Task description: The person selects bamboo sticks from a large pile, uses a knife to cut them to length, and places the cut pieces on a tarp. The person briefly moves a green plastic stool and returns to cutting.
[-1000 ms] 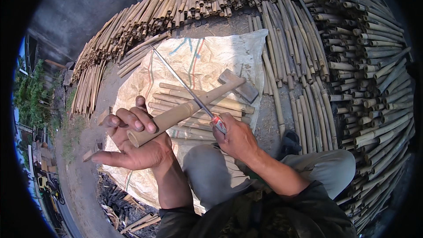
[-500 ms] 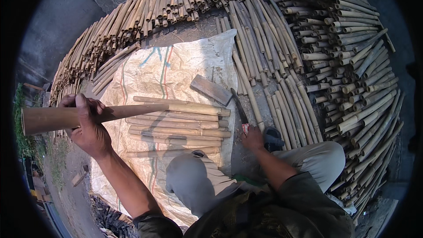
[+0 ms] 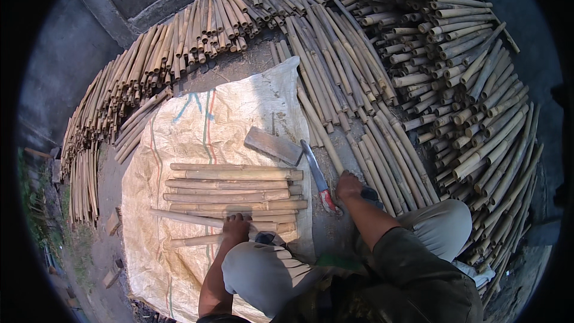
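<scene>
In the head view, the person sits low over a pale woven sack (image 3: pixel 197 125) spread flat on the ground, knees drawn up at the near edge of the picture. On the sack lies a row of cut bamboo lengths (image 3: pixel 236 194), side by side and running left to right, their ends roughly level on the right.

The left hand (image 3: pixel 237 227) rests on the nearest of these, a thin bamboo pole (image 3: pixel 185 219) that slants a little and sticks out further left than the rest. The fingers are curled down on it; whether they close fully around it cannot be told from above.

The right hand (image 3: pixel 348 186) is on the ground to the right of the sack, just beside the red handle of a knife (image 3: pixel 317 176). The blade of the knife points away, toward the far side, and lies flat on the dirt. The fingers are bent and close together, beside the handle end; whether they touch it is unclear.

Just left of the blade tip, at the far right corner of the row, lies a flat wooden block (image 3: pixel 273 145), set at a slant on the sack.

Around the sack, from far left round to near right, are stacked bamboo poles (image 3: pixel 454 84) in a wide curved bank, many with their hollow cut ends showing.
</scene>
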`<action>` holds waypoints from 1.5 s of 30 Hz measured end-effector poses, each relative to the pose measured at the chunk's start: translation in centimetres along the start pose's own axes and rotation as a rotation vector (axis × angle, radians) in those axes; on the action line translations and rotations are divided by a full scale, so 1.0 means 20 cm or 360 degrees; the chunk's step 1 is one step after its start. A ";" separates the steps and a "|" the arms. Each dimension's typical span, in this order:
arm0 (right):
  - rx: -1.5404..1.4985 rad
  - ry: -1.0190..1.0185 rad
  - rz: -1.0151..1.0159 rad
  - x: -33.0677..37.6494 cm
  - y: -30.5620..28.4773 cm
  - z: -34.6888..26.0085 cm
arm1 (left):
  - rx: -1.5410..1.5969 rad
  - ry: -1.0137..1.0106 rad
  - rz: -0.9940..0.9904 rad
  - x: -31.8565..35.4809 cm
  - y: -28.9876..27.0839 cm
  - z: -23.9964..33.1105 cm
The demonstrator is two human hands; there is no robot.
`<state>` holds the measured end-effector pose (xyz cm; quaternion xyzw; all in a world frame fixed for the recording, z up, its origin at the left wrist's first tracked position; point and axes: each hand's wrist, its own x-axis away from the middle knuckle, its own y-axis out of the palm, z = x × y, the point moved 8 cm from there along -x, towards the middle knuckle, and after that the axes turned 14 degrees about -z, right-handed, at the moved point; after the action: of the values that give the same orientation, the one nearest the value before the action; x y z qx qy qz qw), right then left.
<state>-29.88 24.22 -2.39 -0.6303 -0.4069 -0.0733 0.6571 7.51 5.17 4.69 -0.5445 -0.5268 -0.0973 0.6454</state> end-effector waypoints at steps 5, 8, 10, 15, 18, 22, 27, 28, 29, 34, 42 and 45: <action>-0.0022 -0.0040 -0.0206 -0.11 -0.05 0.07 | 0.0849 0.0072 0.0375 -0.03 0.27 -0.03; -0.0422 -0.0263 0.0023 -0.15 -0.11 0.06 | 0.1083 0.0189 0.0500 -0.01 0.31 -0.05; -0.1220 -0.0467 -0.0252 -0.21 -0.09 -0.02 | 0.1156 0.0220 0.0554 0.01 0.31 -0.06; -0.2663 -0.0676 -0.1257 -0.20 -0.23 -0.29 | 0.1383 0.0218 0.0710 0.06 0.20 -0.11; -0.2742 -0.0779 -0.1330 -0.07 -0.39 -0.38 | 0.1390 0.0210 0.0892 0.12 0.04 -0.14; -0.2160 -0.1011 -0.0508 0.14 -0.47 -0.47 | 0.1359 0.0468 0.1239 0.26 -0.26 -0.16; -0.1913 -0.1088 -0.0287 0.43 -0.42 -0.66 | 0.1878 0.0567 0.1177 0.38 -0.62 -0.28; -0.1770 -0.1224 -0.0109 0.50 -0.47 -0.69 | 0.2019 0.0570 0.1143 0.40 -0.69 -0.29; -0.1621 -0.1356 0.0071 0.58 -0.51 -0.72 | 0.2154 0.0541 0.1093 0.42 -0.75 -0.31; -0.1000 -0.1804 0.0364 0.90 -0.61 -0.83 | 0.2909 0.0925 0.1293 0.63 -1.04 -0.40; -0.0501 -0.1673 0.0395 0.87 -0.61 -0.77 | 0.3709 0.1409 0.1699 0.77 -0.96 -0.68; -0.0441 -0.1586 0.0271 0.79 -0.54 -0.71 | 0.3800 0.1707 0.1727 0.77 -0.89 -0.70</action>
<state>-19.82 16.16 17.70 -0.7006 -0.6039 0.2360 0.2978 9.65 -6.21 29.60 0.2908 0.2857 0.4643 0.7863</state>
